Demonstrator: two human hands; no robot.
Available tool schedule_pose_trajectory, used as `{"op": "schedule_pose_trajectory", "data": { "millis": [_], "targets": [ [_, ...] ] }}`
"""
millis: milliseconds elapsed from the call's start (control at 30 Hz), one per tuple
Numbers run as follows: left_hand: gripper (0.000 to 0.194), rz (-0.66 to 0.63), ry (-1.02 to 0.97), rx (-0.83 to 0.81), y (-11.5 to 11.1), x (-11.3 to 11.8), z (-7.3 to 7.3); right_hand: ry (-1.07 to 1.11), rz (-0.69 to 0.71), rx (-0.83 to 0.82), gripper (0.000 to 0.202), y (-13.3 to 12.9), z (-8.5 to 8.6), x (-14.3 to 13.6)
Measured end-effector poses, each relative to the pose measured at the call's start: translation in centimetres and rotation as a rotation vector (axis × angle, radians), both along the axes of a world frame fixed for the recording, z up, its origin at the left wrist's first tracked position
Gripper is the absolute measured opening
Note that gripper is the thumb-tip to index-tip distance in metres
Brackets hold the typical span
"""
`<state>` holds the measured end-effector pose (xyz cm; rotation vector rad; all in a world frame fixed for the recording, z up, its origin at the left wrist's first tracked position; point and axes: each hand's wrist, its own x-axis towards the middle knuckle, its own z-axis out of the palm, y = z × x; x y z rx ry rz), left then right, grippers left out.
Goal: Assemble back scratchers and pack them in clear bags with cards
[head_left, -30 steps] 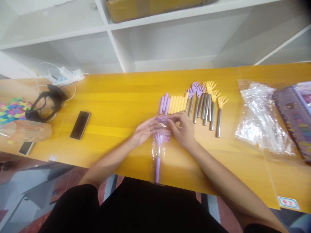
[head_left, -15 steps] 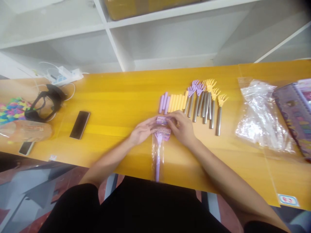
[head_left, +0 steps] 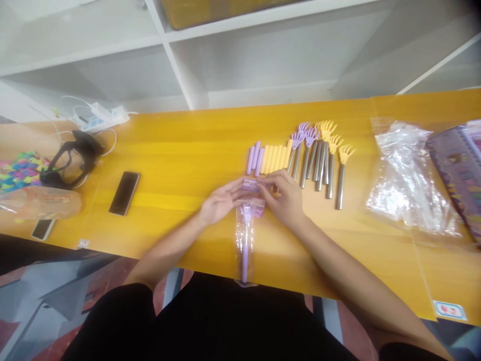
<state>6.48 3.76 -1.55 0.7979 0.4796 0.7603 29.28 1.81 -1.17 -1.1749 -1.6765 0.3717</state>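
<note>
Barely moved, left hand (head_left: 217,204) spreads fingers against one clear bag (head_left: 239,240), right hand (head_left: 285,199) pinches it, near three purple tubes (head_left: 256,155).

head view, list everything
cylindrical tubes: 3, purple, beyond hands
similar tubes: several, yellow, alongside
metal-handled claws: several, purple and yellow, beside tubes
bagged claw rod: 1, purple, at hands
plastic bags: pile, clear, right
printed box: 1, purple, right
flat phones: 2, dark, left
strapped gear: 1, black, left
small pieces: many, multicoloured, left
translucent container: 1, orange, left
power strip: 1, white, left
wooden table: 1, yellow-brown, centre
shelving: 1, white, behind
shelf box: 1, brown, top
labels: 2, white, edge
clothing: black, bottom
left hand, right hand: 1 each, bare, centre
</note>
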Motion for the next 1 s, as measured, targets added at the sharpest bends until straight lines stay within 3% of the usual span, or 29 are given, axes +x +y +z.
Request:
{"op": "schedule_pose_trajectory", "data": {
  "millis": [200,567,1000],
  "targets": [
    [0.070,-0.011,-0.016,-0.017,0.1,-0.1,0.0,0.107,-0.038,-0.022,0.009,-0.2,0.2,-0.6],
    [0.073,0.001,-0.043,-0.096,0.2,-0.2,0.3,0.059,0.069,-0.064,0.003,0.4,-0.3,0.3],
    [0.069,0.018,-0.008,-0.052,0.1,-0.3,0.5,-0.194,0.232,-0.002,0.024,-0.2,-0.6,0.6]
  ]
}}
